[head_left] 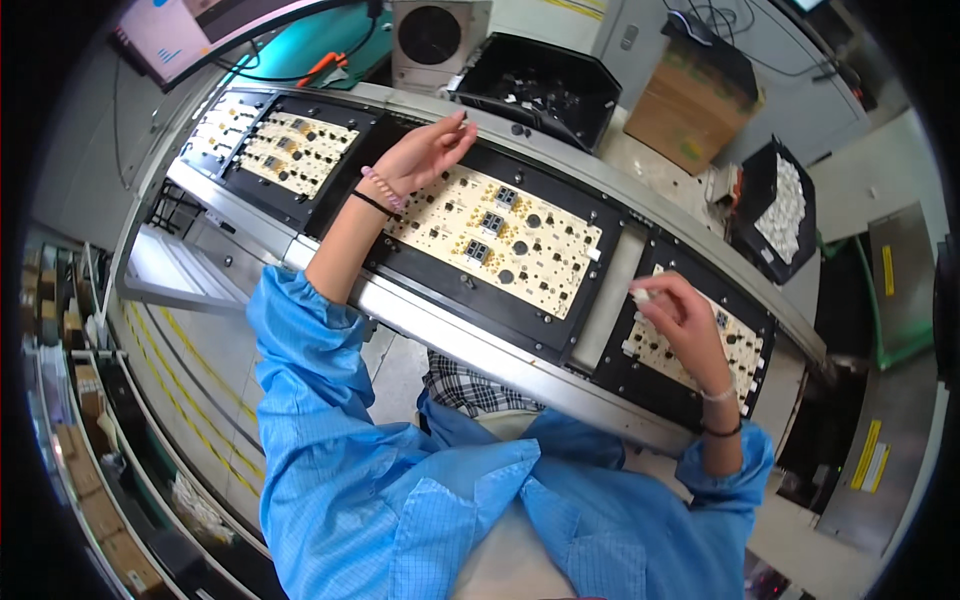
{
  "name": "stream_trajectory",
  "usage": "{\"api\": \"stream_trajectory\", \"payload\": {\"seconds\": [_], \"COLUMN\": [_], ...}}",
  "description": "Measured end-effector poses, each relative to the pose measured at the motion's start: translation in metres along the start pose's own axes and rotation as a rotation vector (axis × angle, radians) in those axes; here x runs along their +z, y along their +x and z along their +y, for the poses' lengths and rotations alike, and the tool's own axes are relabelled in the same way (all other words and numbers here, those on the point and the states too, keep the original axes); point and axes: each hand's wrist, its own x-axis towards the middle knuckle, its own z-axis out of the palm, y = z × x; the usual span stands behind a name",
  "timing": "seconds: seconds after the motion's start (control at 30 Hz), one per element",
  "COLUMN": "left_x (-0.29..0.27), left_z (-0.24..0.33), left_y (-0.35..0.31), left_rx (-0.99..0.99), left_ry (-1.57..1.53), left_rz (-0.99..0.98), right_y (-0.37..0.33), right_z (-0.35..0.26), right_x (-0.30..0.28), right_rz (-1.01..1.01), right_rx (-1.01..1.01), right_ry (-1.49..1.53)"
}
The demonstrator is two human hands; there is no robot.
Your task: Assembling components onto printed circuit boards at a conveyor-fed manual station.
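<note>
The operator is apparently fitting small connectors to circuit boards by hand; the next move is probably calling for aligning the held piece over its seat and pressing it down. The right hand (683,320) is pinching 1 small white connector (641,294), its thumb and forefinger drawn together. The connector is sitting at the fingertips, near the left edge of the right-hand circuit board (742,347); contact with the board cannot be told. The left hand (428,160) is hovering over the upper left of the centre circuit board (550,238), fingers loosely curled; whether they are gripping anything cannot be told. 1 black bin (752,215) is holding white parts beyond the right-hand board.
</note>
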Motion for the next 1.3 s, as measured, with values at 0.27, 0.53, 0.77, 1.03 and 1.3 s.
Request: {"api": "stream_trajectory", "payload": {"seconds": [0.27, 0.53, 0.77, 1.03, 1.3], "left_x": [-0.022, 0.005, -0.001, -0.009, -0.022], "left_z": [0.0, 0.005, 0.003, 0.006, 0.013], "left_y": [0.004, -0.009, -0.008, -0.006, -0.001], "left_rx": [-0.158, -0.001, 0.033, -0.025, 0.016], "left_ry": [-0.137, 0.071, 0.025, -0.107, -0.09], "left_rz": [-0.298, -0.129, -0.141, -0.143, -0.238], "right_y": [0.029, 0.034, 0.035, 0.034, 0.016], "right_z": [-0.006, -0.003, -0.001, 0.0, -0.002], "right_x": [0.068, 0.078, 0.077, 0.077, 0.074], "right_rz": [0.227, 0.23, 0.284, 0.292, 0.139], "right_rx": [-0.385, -0.42, -0.478, -0.46, -0.371], "right_ry": [-0.687, -0.967, -1.008, -1.038, -0.858]}}
